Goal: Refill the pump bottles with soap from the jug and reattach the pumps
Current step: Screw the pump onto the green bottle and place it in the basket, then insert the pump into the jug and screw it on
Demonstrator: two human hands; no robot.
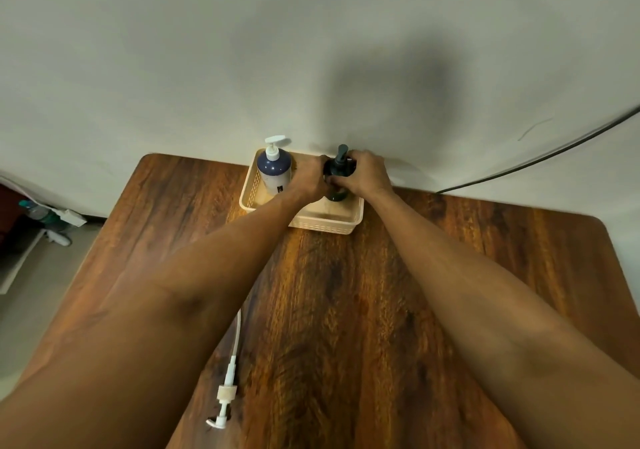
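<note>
A dark pump bottle point(338, 195) with a dark pump head point(341, 157) stands in a cream basket point(325, 224) at the far edge of the table. My left hand point(311, 178) grips the bottle from the left and my right hand point(367, 175) grips it from the right, near the neck. A navy bottle point(274, 171) with a white pump point(276, 142) stands upright in the basket's left part. A loose white pump with its long tube point(227, 388) lies on the table near the front, partly under my left forearm. No jug is in view.
The wooden table point(346, 327) butts against a pale wall point(311, 50). A black cable point(540, 161) runs along the wall at right. On the floor to the left lie a bottle and a white power strip point(65, 214).
</note>
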